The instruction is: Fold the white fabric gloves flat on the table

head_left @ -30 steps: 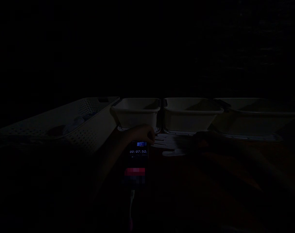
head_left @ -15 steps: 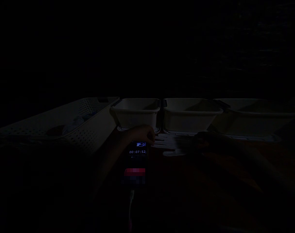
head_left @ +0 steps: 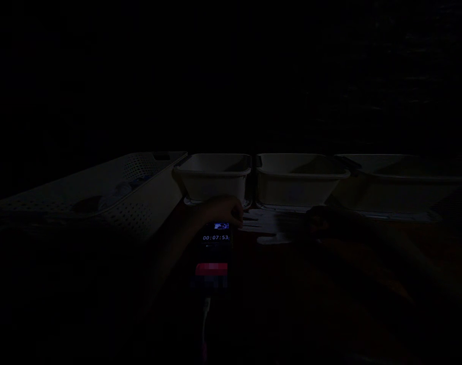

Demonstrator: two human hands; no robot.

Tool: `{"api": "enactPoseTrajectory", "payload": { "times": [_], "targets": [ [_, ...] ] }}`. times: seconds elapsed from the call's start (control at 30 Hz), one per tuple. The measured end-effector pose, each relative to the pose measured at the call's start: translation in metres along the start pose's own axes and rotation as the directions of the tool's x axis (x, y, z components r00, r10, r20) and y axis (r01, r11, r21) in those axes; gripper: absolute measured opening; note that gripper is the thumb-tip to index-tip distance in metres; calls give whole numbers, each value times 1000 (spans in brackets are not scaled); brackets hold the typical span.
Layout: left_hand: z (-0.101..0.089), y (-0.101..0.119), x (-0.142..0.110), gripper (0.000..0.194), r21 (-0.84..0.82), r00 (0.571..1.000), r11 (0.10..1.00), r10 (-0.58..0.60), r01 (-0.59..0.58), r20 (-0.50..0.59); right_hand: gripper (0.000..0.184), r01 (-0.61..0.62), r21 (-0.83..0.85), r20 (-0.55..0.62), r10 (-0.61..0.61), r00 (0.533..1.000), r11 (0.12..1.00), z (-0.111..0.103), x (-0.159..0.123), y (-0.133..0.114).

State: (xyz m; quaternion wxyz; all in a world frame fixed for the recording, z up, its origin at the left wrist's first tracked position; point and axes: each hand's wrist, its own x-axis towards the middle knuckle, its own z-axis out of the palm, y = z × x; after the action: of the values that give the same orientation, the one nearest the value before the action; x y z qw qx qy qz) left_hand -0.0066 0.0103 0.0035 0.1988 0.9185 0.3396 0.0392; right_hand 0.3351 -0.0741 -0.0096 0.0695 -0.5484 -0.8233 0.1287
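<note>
In very dim light a white glove (head_left: 267,223) lies flat on the dark reddish table, its fingers pointing left. My left hand (head_left: 226,208) is closed at the tips of the glove's fingers, its own fingertips pinched there. At the other end, my right hand (head_left: 317,220) is closed on the cuff side; deep shadow hides most of its fingers. Beneath my left wrist is a phone (head_left: 214,253) with a lit timer and a red patch on its screen.
A white perforated basket (head_left: 166,192) with some unclear items inside stands at the left. Behind the hands are three pale bins in a row: a left bin (head_left: 215,186), a middle bin (head_left: 297,190) and a right bin (head_left: 398,195). A white cable (head_left: 204,324) runs from the phone toward me.
The phone's timer has gone from 00:07:52 to 00:07:53. The glove's thumb end lies very slightly further right; both hands stay nearly still. The picture is a little darker.
</note>
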Motion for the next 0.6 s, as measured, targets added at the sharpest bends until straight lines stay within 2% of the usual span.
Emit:
{"api": "enactPoseTrajectory", "payload": {
  "times": [0.17,0.37,0.6],
  "targets": [
    [0,4,-2,28,11,999,999,-32,32,-20,34,-19,-28,31,20,999,999,-5,-2,-10],
    [-1,7,-2,28,46,999,999,-24,25,-21,41,-22,-28,21,23,1000,999,1,2,5],
    [-2,11,-3,28,53,999,998,-35,36,-8,31,-20,-58,-3,20,1000,998,-2,-2,-4]
  ]
}}
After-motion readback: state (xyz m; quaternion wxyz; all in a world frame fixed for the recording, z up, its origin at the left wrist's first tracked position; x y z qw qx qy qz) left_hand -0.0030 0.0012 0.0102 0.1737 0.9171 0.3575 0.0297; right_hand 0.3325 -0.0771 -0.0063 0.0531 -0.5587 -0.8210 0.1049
